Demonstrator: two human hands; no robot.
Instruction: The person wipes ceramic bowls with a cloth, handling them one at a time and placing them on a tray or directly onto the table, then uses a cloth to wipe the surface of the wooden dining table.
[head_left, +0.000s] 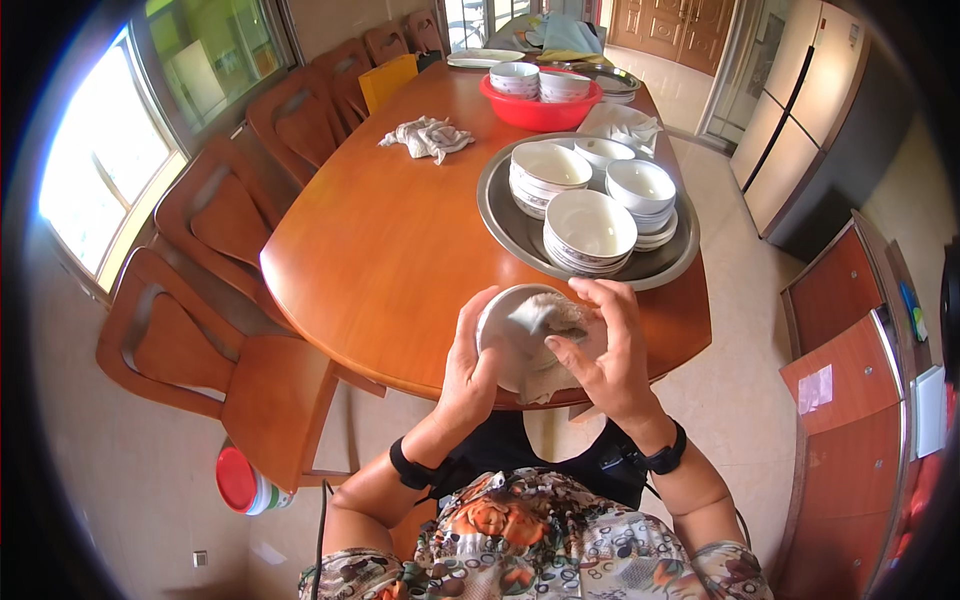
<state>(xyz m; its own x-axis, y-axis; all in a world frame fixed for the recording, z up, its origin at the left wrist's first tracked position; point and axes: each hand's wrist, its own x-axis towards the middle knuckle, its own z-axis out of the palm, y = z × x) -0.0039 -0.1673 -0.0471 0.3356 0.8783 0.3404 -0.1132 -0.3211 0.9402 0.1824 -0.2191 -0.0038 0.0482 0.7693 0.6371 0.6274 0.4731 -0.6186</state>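
Over the near edge of the wooden table (360, 285), my left hand (474, 367) grips the left side of a white bowl (510, 322), its opening tilted up towards me. A pale cloth (551, 375) is bunched inside the bowl and hangs over its near rim. My right hand (611, 349) holds the cloth against the bowl's right side, thumb over the opening. Just beyond my hands stands a round metal tray (517, 244) with several stacks of white bowls (590, 225), some with a patterned band.
A crumpled cloth (427, 139) lies on the table. Farther back, a red plastic basin (540, 112) holds more bowls, with a white cloth (619, 127) beside it. Wooden chairs (217, 202) line the left side. A lidded tub (238, 480) sits on the floor; a cabinet (847, 465) stands right.
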